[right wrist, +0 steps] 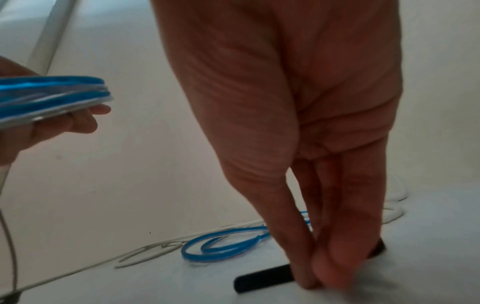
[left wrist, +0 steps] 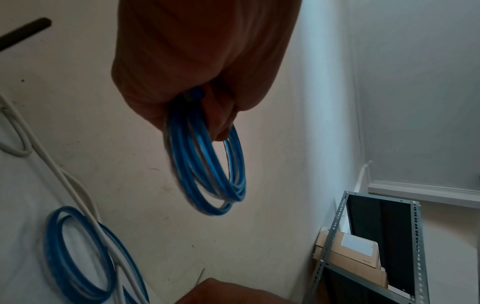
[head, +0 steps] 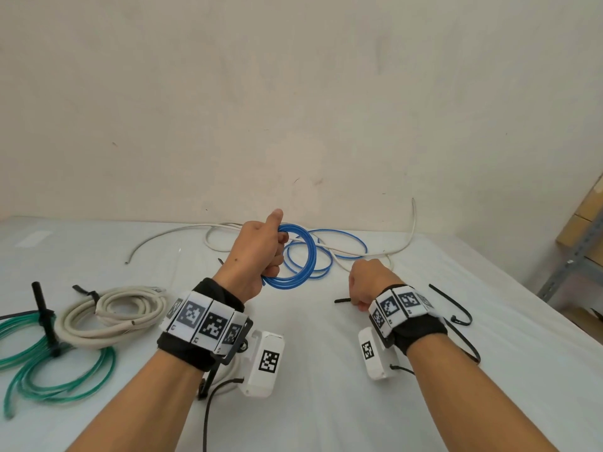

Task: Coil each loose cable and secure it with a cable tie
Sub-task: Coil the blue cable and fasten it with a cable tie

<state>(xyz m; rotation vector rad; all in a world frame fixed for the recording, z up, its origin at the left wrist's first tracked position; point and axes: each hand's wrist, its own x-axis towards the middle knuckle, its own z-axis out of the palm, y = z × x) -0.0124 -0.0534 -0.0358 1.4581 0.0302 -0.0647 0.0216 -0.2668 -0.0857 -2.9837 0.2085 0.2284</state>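
Note:
My left hand (head: 261, 256) is raised above the white table (head: 310, 353) and grips a blue cable coil (head: 305, 256) of several loops, thumb pointing up. The left wrist view shows the coil (left wrist: 207, 164) hanging from my curled fingers (left wrist: 221, 115). More loose blue cable (head: 346, 246) trails on the table behind. My right hand (head: 359, 301) is down at the table and pinches a black cable tie (head: 342, 300) lying flat. In the right wrist view the fingertips (right wrist: 306, 279) close on the tie (right wrist: 262, 281); the coil (right wrist: 52, 92) is at the left.
A loose white cable (head: 404, 246) sprawls along the wall. At the left lie a tied beige cable coil (head: 120, 314) and a tied green tube coil (head: 49, 367). More black ties (head: 456, 308) lie at the right. A metal shelf (head: 567, 265) with boxes stands beyond the table's right edge.

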